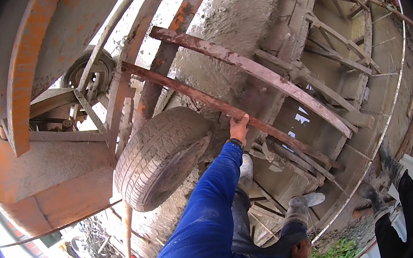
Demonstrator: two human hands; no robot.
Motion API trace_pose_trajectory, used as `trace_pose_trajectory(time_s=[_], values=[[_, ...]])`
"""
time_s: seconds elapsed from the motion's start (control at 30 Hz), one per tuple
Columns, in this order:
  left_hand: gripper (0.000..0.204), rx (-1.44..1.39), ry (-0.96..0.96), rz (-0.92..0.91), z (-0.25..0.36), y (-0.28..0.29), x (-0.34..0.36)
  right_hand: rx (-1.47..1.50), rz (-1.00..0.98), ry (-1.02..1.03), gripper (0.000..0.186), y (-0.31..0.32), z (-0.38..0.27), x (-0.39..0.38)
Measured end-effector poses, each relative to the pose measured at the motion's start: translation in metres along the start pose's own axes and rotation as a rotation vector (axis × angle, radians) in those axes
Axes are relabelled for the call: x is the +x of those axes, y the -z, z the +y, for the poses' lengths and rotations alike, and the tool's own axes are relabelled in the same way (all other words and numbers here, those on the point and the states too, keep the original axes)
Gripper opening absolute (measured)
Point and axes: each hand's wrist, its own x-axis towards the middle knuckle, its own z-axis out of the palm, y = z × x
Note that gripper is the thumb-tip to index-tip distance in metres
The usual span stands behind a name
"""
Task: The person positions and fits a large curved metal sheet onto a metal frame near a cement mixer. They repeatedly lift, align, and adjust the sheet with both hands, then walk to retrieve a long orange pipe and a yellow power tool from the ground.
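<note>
Mud, grey and wet, covers much of the ground in this outdoor place, and rough wooden beams lie across it toward the right, with water standing between some of them. At the left stands an orange machine, stained with dirt, and a big tyre coated with mud is beside it. Some green plants grow near the lower edge, and at the right the legs of another person show in black trousers. The left hand, below a blue sleeve, has its fingers closed around a reddish-brown bar, near the middle of its length. This bar runs slantwise from the machine's frame, passes above the tyre and goes down to the right over the beams; a paler bar lies beyond it, apart from it. The right hand is low, near the person's leg, and I cannot tell whether its fingers are spread or pressed together.
</note>
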Motion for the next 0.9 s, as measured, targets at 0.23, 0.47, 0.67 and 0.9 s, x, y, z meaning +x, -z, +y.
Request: trace_pose_trajectory(time_s=[0.23, 0.47, 0.67, 0.9], values=[[0.055, -0.166, -0.104, -0.018, -0.009, 0.004, -0.01, -0.023, -0.027, 0.035, 0.02, -0.014, 0.011, 0.004], [0.052, -0.199, -0.106, 0.022, -0.023, 0.029, -0.024, 0.01, -0.05, 0.037, 0.02, -0.023, 0.024, 0.004], [0.068, -0.019, -0.106, 0.273, -0.017, 0.009, -0.027, 0.015, -0.123, 0.037, 0.019, -0.011, 0.021, 0.007], [0.089, -0.041, -0.163, 0.38, -0.001, -0.008, -0.033, 0.05, -0.177, -0.03, 0.017, -0.012, 0.036, 0.001]])
